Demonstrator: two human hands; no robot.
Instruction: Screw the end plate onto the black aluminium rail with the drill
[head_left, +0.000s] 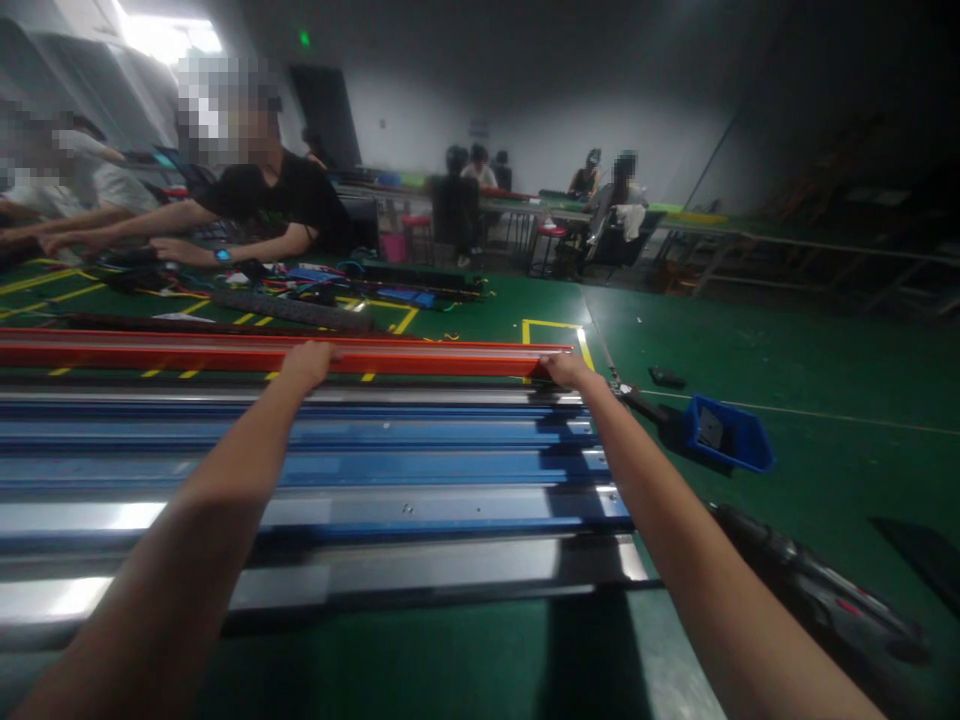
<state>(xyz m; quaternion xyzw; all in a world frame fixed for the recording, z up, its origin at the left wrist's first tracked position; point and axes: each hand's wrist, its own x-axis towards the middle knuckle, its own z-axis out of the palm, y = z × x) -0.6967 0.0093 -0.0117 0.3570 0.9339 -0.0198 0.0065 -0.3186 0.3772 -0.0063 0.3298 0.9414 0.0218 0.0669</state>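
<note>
A long orange-red metal profile [435,357] lies crosswise at the far side of several parallel profiles. My left hand [307,366] is closed over it near the middle of the view. Close to its right end, my right hand [568,370] grips the same profile. Nearer to me run blue profiles [450,465] and a silver profile [450,565], side by side on the green table [420,660]. My fingertips are partly hidden behind the orange-red piece.
On the right lie a blue bin [739,435] with a grey piece inside and a dark power tool [817,585]. Across the table a co-worker in a black shirt [277,205] reaches over cables and parts. More people sit at benches behind.
</note>
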